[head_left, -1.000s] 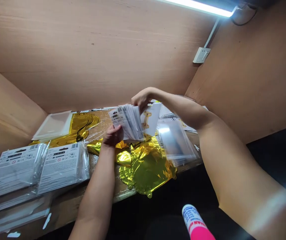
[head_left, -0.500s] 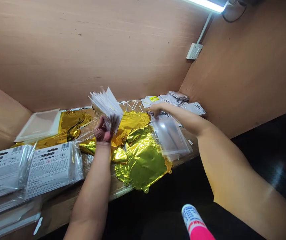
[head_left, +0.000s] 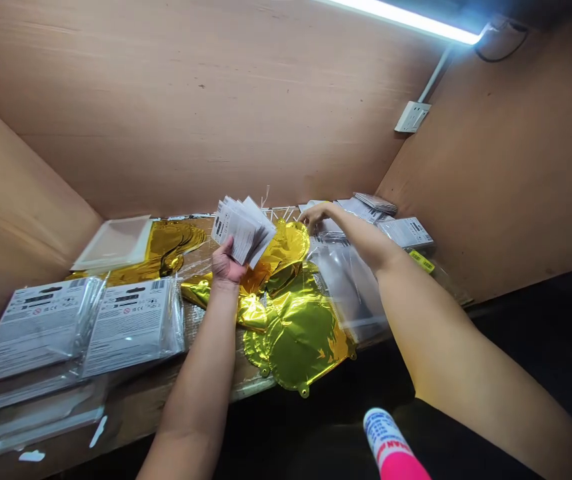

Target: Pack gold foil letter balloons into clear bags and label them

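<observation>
My left hand (head_left: 229, 262) is closed on the lower edge of a fanned stack of white printed cards (head_left: 241, 230), held up over the bench. My right hand (head_left: 315, 216) reaches to the back of the bench with thumb and forefinger apart. Its fingertips are beside thin white sticks (head_left: 279, 213); the other fingers are partly hidden. Between my arms lie shiny gold foil balloons (head_left: 299, 340), flat and overlapping. Clear plastic bags (head_left: 349, 283) lie under my right forearm.
Packed bags with printed cards (head_left: 131, 320) are stacked at front left. Behind them are a frosted sheet (head_left: 116, 243) and more gold foil (head_left: 176, 240). White card packs (head_left: 406, 232) lie in the right corner. A pink-and-white tube (head_left: 389, 443) stands at the bottom.
My view has shifted, so the bench sits farther right. The cards in my left hand have turned from edge-on to showing their printed faces. My right hand stays near the sticks.
</observation>
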A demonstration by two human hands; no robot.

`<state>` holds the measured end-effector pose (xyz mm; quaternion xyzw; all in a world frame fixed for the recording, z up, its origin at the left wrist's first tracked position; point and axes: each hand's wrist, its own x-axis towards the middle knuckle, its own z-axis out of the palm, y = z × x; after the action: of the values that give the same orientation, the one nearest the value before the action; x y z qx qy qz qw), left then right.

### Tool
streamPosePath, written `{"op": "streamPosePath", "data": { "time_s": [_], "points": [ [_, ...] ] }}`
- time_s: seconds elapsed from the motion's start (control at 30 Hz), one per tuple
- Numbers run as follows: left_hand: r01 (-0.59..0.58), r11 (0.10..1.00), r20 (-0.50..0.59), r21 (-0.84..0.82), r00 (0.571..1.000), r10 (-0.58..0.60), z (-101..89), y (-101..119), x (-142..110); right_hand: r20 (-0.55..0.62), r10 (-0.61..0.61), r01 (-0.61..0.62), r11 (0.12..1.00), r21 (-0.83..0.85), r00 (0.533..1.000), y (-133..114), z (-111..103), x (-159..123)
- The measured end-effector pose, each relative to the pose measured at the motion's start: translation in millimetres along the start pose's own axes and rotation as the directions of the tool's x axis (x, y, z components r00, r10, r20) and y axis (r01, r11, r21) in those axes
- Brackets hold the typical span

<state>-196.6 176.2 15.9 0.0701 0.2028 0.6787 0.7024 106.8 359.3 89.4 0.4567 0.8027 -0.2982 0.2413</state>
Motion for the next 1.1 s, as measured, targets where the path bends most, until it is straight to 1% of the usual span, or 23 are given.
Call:
{"op": "streamPosePath", "data": {
  "time_s": [0.1,0.17,0.23,0.27,0.33,0.4,0.43,0.53,0.6,0.63,0.7,0.73,0.77,0.8,0.83,0.87,0.9,0.93,0.97,1.0,1.03,1.07,1.1],
  "points": [
    [0.000,1.000,-0.014,0.010,1.000,0.001,-2.0,-3.1,3.1,0.072,0.019,-0.031,0.985,0.167,0.997,-1.0,-2.2,-12.9],
    [0.001,1.000,-0.017,0.013,1.000,-0.001,-3.2,-4.0,4.4,0.046,0.026,-0.036,0.969,0.245,0.999,-1.8,-2.5,-21.6],
    [0.004,1.000,-0.015,0.014,1.000,-0.003,-3.5,-3.9,4.4,-0.039,0.020,-0.007,0.950,0.312,0.999,-2.4,-3.5,-29.4],
    [0.005,1.000,-0.015,0.014,1.000,-0.005,-3.2,-3.5,3.9,-0.104,0.017,0.020,0.938,0.346,0.994,-2.6,-4.6,-32.9],
    [0.007,1.000,-0.016,0.017,1.000,-0.007,-2.1,-2.4,2.5,-0.274,0.024,0.095,0.906,0.413,0.961,-2.7,-8.5,-39.6],
    [0.006,1.000,-0.014,0.020,1.000,-0.006,-0.5,-1.3,1.0,-0.435,0.053,0.170,0.872,0.458,0.899,-2.6,-14.6,-47.0],
    [0.007,1.000,-0.011,0.023,1.000,-0.006,0.4,-1.0,0.5,-0.511,0.076,0.210,0.852,0.480,0.856,-2.6,-18.3,-51.5],
    [0.022,0.999,-0.008,0.041,1.000,-0.022,3.0,-2.0,-0.3,-0.697,0.149,0.323,0.805,0.497,0.702,-4.3,-29.1,-70.3],
    [0.032,0.998,-0.016,0.061,0.999,-0.031,5.1,-5.3,0.0,-0.793,0.169,0.386,0.802,0.456,0.585,-9.5,-31.7,-87.3],
    [0.031,0.997,-0.027,0.073,0.999,-0.029,6.4,-8.0,0.2,-0.830,0.160,0.406,0.813,0.418,0.534,-14.2,-29.8,-96.7],
    [0.027,0.993,-0.056,0.112,0.998,-0.020,9.7,-15.1,0.3,-0.896,0.122,0.443,0.835,0.326,0.427,-28.1,-17.5,-116.1],
    [0.033,0.990,-0.070,0.138,0.997,-0.023,11.9,-19.5,-0.1,-0.922,0.097,0.466,0.840,0.277,0.375,-37.3,-6.4,-125.5],
    [0.047,0.985,-0.078,0.165,0.996,-0.034,14.6,-24.4,-1.2,-0.941,0.056,0.474,0.853,0.218,0.333,-47.5,7.6,-134.2],
    [0.068,0.980,-0.075,0.186,0.996,-0.054,17.8,-29.6,-3.0,-0.948,-0.010,0.455,0.879,0.143,0.318,-58.2,24.2,-142.0],
    [0.091,0.976,-0.058,0.198,0.995,-0.081,21.7,-34.9,-5.9,-0.937,-0.099,0.405,0.913,0.049,0.335,-68.8,42.3,-148.5],
    [0.115,0.974,-0.023,0.197,0.993,-0.112,26.3,-40.0,-9.9,-0.898,-0.205,0.322,0.944,-0.076,0.389,-78.5,60.8,-153.4],
    [0.130,0.974,0.034,0.188,0.990,-0.139,31.5,-44.9,-15.0,-0.833,-0.299,0.237,0.949,-0.208,0.466,-86.6,78.7,-156.7],
    [0.133,0.975,0.108,0.177,0.982,-0.154,37.1,-49.3,-21.2,-0.758,-0.367,0.168,0.929,-0.331,0.539,-92.3,95.0,-158.8],
    [0.127,0.976,0.186,0.177,0.969,-0.160,43.0,-53.0,-28.5,-0.699,-0.410,0.131,0.899,-0.418,0.585,-95.6,109.3,-160.0],
    [0.110,0.974,0.252,0.198,0.955,-0.159,48.7,-56.0,-36.8,-0.677,-0.442,0.134,0.879,-0.458,0.589,-96.8,121.5,-161.1],
    [0.074,0.967,0.291,0.242,0.946,-0.145,53.9,-58.3,-46.2,-0.688,-0.475,0.165,0.868,-0.468,0.548,-96.4,131.9,-162.5],
    [0.020,0.952,0.305,0.305,0.945,-0.118,58.1,-59.8,-57.0,-0.722,-0.499,0.216,0.864,-0.454,0.479,-95.6,141.2,-164.4],
    [-0.049,0.926,0.303,0.375,0.950,-0.072,60.9,-60.5,-69.2,-0.777,-0.495,0.277,0.867,-0.414,0.389,-95.6,149.9,-166.8]
  ]
}}
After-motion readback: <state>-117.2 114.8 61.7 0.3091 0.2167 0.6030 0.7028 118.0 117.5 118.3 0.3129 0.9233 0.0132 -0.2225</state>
